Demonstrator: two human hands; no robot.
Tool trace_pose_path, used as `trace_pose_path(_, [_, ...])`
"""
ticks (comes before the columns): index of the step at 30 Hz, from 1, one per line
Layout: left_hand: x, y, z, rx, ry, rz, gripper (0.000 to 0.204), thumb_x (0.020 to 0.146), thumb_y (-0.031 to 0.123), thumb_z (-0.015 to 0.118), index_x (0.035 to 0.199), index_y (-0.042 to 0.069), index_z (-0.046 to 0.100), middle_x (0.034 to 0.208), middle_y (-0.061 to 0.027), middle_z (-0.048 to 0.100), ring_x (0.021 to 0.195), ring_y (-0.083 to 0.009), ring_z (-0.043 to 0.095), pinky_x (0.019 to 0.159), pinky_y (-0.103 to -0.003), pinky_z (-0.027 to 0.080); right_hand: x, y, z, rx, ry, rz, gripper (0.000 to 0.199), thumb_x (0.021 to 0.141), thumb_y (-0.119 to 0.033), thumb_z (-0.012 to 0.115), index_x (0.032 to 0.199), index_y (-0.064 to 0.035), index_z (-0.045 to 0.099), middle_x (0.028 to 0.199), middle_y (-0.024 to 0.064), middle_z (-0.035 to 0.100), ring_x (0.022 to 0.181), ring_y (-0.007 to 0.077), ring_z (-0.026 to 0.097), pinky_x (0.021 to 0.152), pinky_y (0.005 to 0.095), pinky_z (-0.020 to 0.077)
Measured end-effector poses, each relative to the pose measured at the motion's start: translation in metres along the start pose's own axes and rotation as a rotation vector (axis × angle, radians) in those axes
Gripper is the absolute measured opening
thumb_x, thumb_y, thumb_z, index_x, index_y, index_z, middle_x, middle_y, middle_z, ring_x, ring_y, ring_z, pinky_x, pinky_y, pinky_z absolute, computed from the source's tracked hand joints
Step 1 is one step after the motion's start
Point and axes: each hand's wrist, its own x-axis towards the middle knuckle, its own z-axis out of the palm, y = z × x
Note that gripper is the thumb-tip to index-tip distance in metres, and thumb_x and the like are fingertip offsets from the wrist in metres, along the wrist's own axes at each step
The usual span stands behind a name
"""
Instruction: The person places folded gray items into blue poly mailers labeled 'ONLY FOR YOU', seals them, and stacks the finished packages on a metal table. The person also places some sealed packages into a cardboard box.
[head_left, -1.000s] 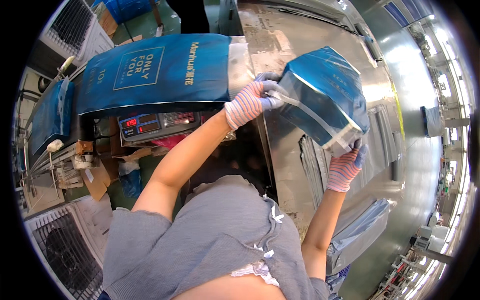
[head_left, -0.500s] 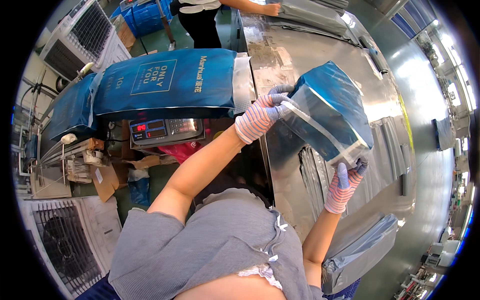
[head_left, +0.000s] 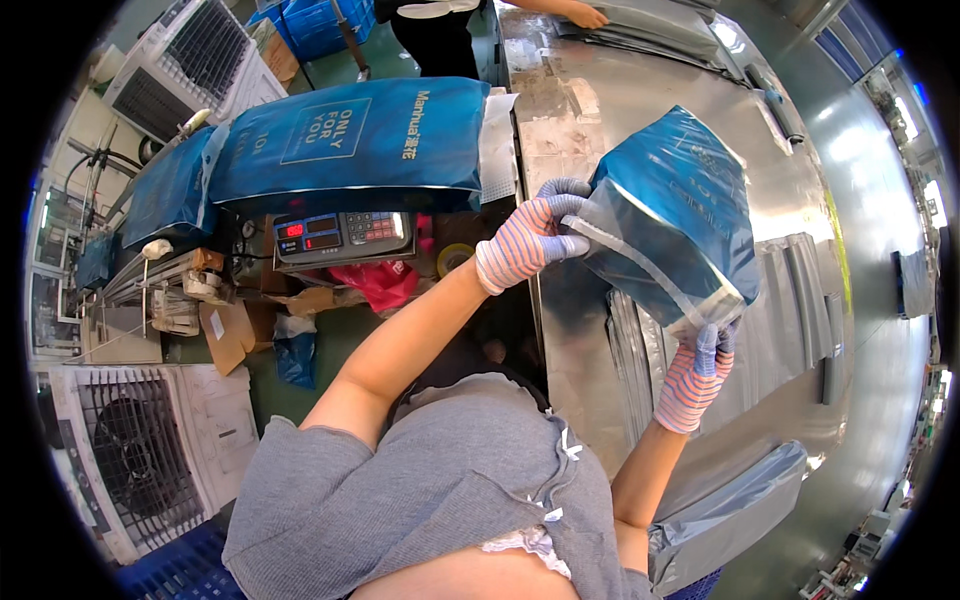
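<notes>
Between my two gloved hands, above the metal table, a blue plastic-wrapped pack (head_left: 680, 200) is held at a tilt. My left hand (head_left: 530, 240), in a striped knit glove, pinches the pack's near left corner beside a pale strip along its edge. Lower on the right, my right hand (head_left: 700, 370) grips the clear bottom end; its fingertips are partly hidden by the plastic. Left of my left hand, a long blue printed package (head_left: 350, 145) lies over a digital scale (head_left: 345, 235) with a lit display.
Grey plastic bags (head_left: 770, 330) lie stacked on the metal table (head_left: 570, 360). A grey wrapped bundle (head_left: 730, 510) sits near my right elbow. A co-worker's hand (head_left: 585, 14) rests near more grey bags at the far end. Air coolers (head_left: 140, 450) stand at the left.
Both hands keep their hold while the pack turns slightly, showing more of its printed face. The view has shifted a little. The co-worker's hand now lies lower, by the grey bags.
</notes>
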Motion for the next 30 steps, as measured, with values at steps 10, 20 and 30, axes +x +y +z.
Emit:
trace_pose_path(10, [-0.004,-0.016,-0.006,-0.262,0.043,-0.064,0.013,0.076,0.003,0.065,0.089,0.002,0.064,0.103,-0.0027,0.053,0.097,-0.0135,0.053,0.086,-0.026,0.042,-0.006,-0.006,0.006,-0.225,-0.123,-0.037,0.034,0.078,0.003,0.06,0.111,-0.0041,0.057,0.134,0.0068,0.039,0.112,0.017,0.046,0.097,0.0315,0.035])
trace_pose_path(20, [-0.015,-0.013,-0.004,-0.326,0.002,-0.256,0.009,0.08,0.008,0.061,0.087,0.002,0.063,0.094,-0.0018,0.055,0.088,-0.0122,0.052,0.079,-0.025,0.04,-0.022,0.005,0.006,-0.052,0.135,0.023,0.018,0.083,-0.004,0.058,0.101,-0.0074,0.062,0.123,0.005,0.051,0.108,0.0166,0.05,0.093,0.0346,0.0422])
trace_pose_path(30, [-0.106,-0.113,-0.107,-0.095,-0.024,-0.895,0.072,0.081,0.054,0.056,0.129,0.003,0.04,0.113,-0.0054,0.054,0.098,-0.0128,0.051,0.086,-0.035,0.041,-0.168,0.046,-0.075,-0.524,-0.068,0.516,0.018,0.077,-0.013,0.061,0.088,0.0012,0.064,0.116,0.0106,0.053,0.107,0.0189,0.051,0.088,0.0371,0.0438])
